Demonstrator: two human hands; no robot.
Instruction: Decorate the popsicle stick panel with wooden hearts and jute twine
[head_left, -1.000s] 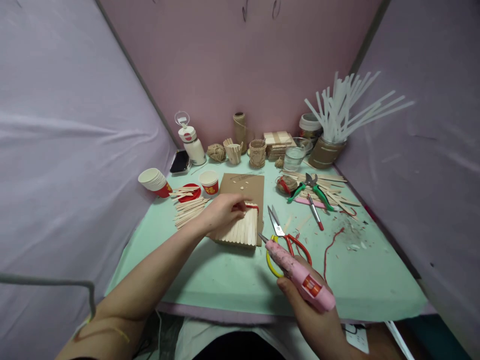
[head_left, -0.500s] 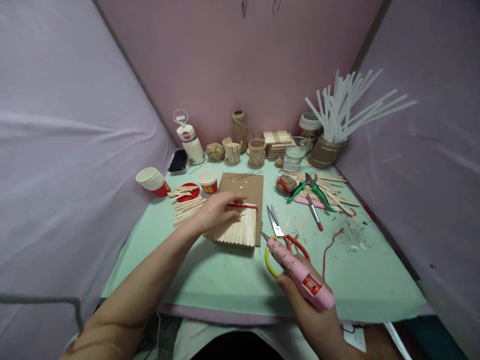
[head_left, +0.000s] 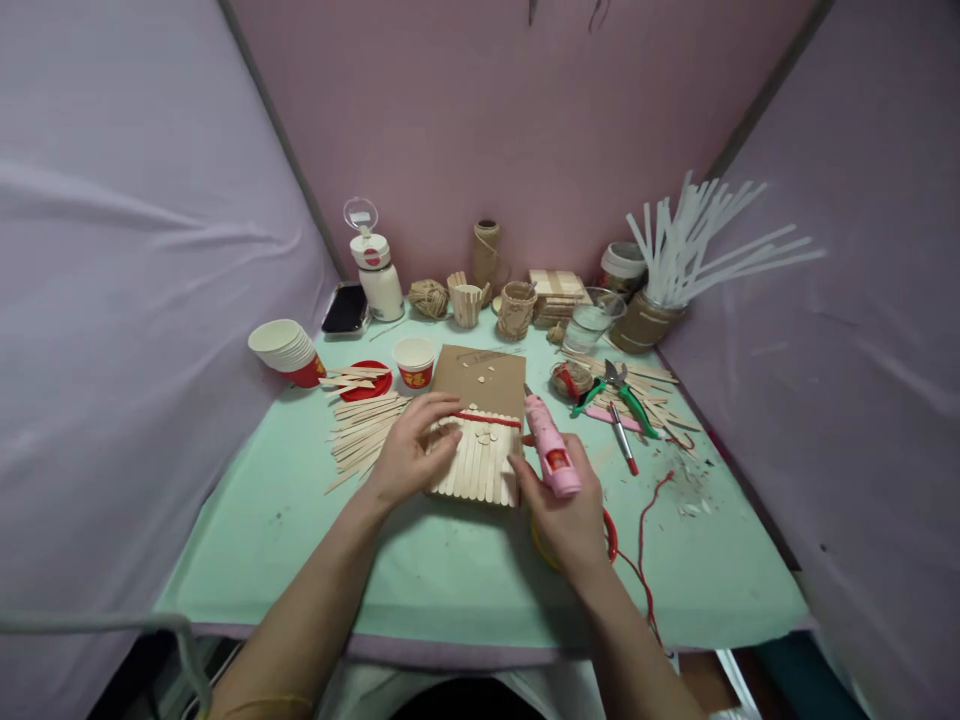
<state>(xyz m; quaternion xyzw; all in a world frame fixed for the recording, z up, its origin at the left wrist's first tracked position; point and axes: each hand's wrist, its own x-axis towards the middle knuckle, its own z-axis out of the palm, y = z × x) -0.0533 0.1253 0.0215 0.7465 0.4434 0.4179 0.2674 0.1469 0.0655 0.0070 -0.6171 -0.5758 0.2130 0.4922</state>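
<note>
A craft-stick panel (head_left: 476,470) lies on a brown cardboard sheet (head_left: 480,375). A red cord (head_left: 487,419) runs along its upper edge, and a few small wood pieces (head_left: 484,436) rest on its face. My left hand (head_left: 416,445) is at the panel's left side, fingers apart, thumb over the sticks. In my right hand (head_left: 566,510) is a pink hot glue gun (head_left: 551,447), nozzle pointing up and away. The thumb of that hand is at the panel's right edge. Scissors with red and yellow handles (head_left: 611,535) lie partly hidden beneath my right hand.
Loose sticks (head_left: 364,435) and a red lid (head_left: 367,380) lie left, near paper cups (head_left: 285,350). Green-handled pruners (head_left: 636,408), a marker (head_left: 622,440) and red yarn (head_left: 643,530) lie right. Behind stand a water glass (head_left: 589,325) and a jar of white glue sticks (head_left: 649,320).
My right hand has brought the glue gun left and forward to the panel's right edge, now covering much of the scissors. My left hand has drawn back to the panel's left side, uncovering small wood pieces.
</note>
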